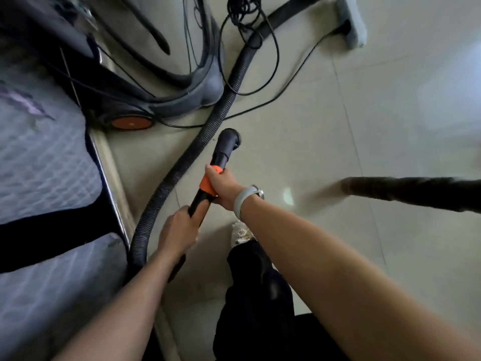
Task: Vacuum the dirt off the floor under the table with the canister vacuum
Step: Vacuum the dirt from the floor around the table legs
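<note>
Both hands grip the vacuum wand (208, 188): right hand (221, 187) curled around its orange collar, left hand (178, 231) just behind. The nozzle (229, 140) sits ahead of them on the floor (338, 126). The hose (182, 162) and power cord (273, 48) loop beside it; a forward push could snag them.

A black ribbed hose (208, 131) crosses pale cream floor tiles (364, 113) at centre frame. An orange collar (208, 182) bands the black wand (221, 152). At upper left, the grey canister vacuum (166, 95) shows an orange wheel (131, 123); a lavender quilted, diamond-stitched mattress (44, 162) fills the left edge.
</note>
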Available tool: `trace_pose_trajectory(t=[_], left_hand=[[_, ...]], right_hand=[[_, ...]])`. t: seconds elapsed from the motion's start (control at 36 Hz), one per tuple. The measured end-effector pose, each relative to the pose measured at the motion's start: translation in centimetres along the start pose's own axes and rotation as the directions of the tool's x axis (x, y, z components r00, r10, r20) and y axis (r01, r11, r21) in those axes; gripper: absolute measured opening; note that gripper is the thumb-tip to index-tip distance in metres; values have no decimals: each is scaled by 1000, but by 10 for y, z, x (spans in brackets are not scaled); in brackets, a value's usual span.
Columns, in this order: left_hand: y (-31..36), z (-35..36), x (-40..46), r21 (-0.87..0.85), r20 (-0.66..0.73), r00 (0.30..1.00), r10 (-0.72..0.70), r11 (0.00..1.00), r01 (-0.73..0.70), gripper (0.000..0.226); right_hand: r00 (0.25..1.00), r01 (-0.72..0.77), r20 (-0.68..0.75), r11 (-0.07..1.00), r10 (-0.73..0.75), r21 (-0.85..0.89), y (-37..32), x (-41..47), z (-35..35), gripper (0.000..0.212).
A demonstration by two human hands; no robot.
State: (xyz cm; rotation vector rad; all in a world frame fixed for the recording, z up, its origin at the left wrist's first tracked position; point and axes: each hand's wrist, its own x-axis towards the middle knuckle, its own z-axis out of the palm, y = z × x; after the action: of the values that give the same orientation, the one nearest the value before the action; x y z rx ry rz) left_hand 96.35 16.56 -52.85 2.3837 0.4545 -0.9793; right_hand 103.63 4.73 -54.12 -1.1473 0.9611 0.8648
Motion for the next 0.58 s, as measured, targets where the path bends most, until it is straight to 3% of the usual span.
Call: trace_pose_trajectory(t=[0.11, 0.28, 0.47, 0.58], left_hand=[[-17, 10, 30, -52, -76, 995, -64, 997, 60, 64], [-32, 48, 45, 54, -139, 988, -62, 996, 70, 50], [-42, 87, 48, 254, -108, 988, 107, 964, -77, 54], [-43, 87, 56, 159, -157, 985, 69, 986, -44, 52]], right_hand=[[997, 52, 51, 998, -50, -45, -2, 35, 21, 10], [992, 124, 5, 986, -124, -114, 29, 79, 28, 15], [957, 229, -179, 973, -227, -10, 78, 95, -10, 15], [955, 261, -120, 962, -269, -83, 71, 101, -2, 13]])
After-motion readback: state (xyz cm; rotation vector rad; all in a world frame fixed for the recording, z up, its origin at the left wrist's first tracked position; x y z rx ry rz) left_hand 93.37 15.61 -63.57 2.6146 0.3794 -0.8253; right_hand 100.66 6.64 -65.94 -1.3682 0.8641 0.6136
